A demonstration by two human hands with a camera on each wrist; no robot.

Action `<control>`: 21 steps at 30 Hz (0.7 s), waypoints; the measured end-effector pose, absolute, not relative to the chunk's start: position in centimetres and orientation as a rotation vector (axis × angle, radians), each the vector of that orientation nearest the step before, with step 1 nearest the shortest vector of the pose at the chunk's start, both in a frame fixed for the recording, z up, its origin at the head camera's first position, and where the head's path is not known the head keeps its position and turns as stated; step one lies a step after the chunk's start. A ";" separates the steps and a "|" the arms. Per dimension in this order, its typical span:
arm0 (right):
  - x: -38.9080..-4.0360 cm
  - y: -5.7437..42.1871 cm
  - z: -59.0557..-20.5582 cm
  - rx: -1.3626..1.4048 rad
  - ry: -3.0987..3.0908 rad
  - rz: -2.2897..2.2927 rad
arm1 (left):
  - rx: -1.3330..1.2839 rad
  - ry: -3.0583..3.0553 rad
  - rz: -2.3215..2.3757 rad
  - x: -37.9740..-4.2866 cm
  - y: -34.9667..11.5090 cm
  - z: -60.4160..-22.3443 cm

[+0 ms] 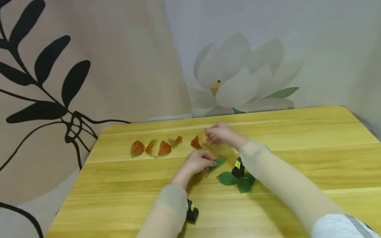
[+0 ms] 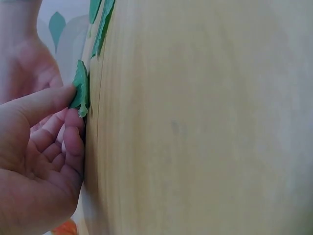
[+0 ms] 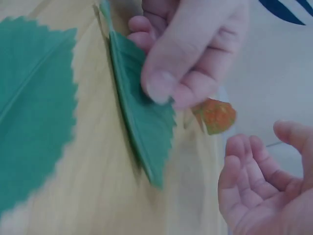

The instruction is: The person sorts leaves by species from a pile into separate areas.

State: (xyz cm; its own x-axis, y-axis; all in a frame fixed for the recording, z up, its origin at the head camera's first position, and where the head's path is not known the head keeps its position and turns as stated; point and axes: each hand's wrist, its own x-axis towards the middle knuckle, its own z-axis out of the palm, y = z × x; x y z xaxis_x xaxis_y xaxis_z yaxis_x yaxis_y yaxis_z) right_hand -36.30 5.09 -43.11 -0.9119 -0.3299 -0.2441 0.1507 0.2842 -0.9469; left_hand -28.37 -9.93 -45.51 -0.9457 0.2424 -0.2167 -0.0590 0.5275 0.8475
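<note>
Well, my left grip [image 1: 197, 163] pinched a folded green leaf [image 1: 217, 164] between thumb and fingers, toward four o'clock of that hand. At its two o'clock, my right grip [image 1: 220, 134] held nothing, fingers loosely bent. Other green leaves [image 1: 227, 178] lay farther out at four on the surface [image 1: 311, 149], with a row of orange-red pieces [image 1: 163, 148] at ten.

A green leaf [image 1: 219, 164], toothed along its margin, is folded lengthwise at the midrib. Pinched in the left hand [image 1: 197, 163], it sits low over the table [image 1: 329, 147], right of and below the head view's centre. In the right wrist view it slants from stalk, upper left, to tip, lower middle.
</note>
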 end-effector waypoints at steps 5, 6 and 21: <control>-35.9 7.7 -42.4 -0.196 2.226 -1.601 | 0.140 2.460 1.377 -28.5 -9.9 -45.5; -35.8 8.2 -42.2 -0.196 2.228 -1.599 | 0.144 2.459 1.374 -28.5 -9.9 -45.6; -32.4 17.8 -41.8 -0.130 2.271 -1.685 | 0.159 2.432 1.388 -28.4 -10.1 -45.3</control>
